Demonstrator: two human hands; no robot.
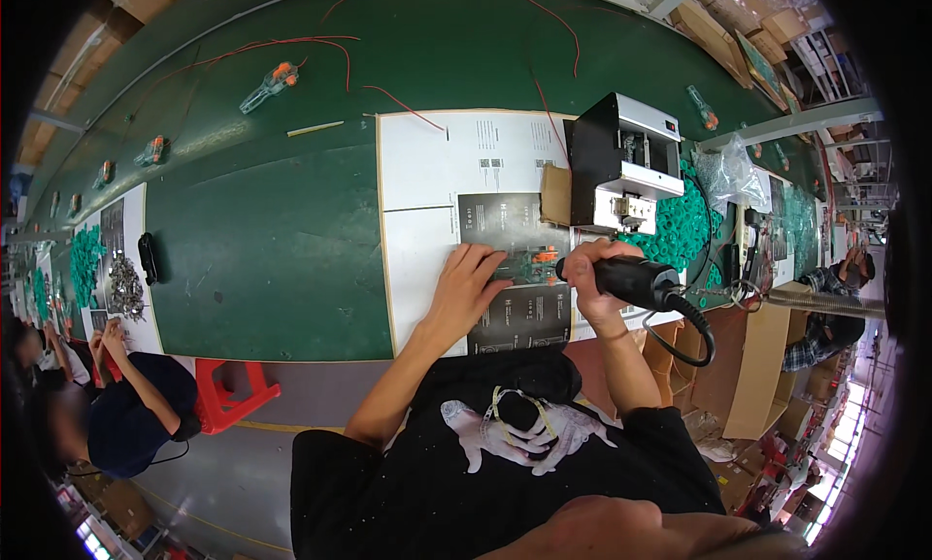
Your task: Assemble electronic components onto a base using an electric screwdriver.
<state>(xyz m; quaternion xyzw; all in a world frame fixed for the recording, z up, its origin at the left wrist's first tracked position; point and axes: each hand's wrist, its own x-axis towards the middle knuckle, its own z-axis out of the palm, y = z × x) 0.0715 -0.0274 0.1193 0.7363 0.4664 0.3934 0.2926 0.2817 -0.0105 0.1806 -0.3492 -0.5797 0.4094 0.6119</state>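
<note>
The right hand [594, 274] is clamped around a black driver [636, 280] lying sideways, tip pointing left at the small green part [531, 264] just beside it, which the flat, open left hand [466, 288] steadies on the dark sheet [515, 312].

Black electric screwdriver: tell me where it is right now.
The black electric screwdriver is gripped in the right hand, right of centre in the head view, just below the black-and-silver machine.

A dark green worktop [262, 240] is seen, crossed by red wires [291, 44]. A black power tool [636, 280] (its cable black too) is gripped above a green-and-orange part [532, 262] on a black sheet [515, 312]. A red stool [228, 390] is shown.
</note>
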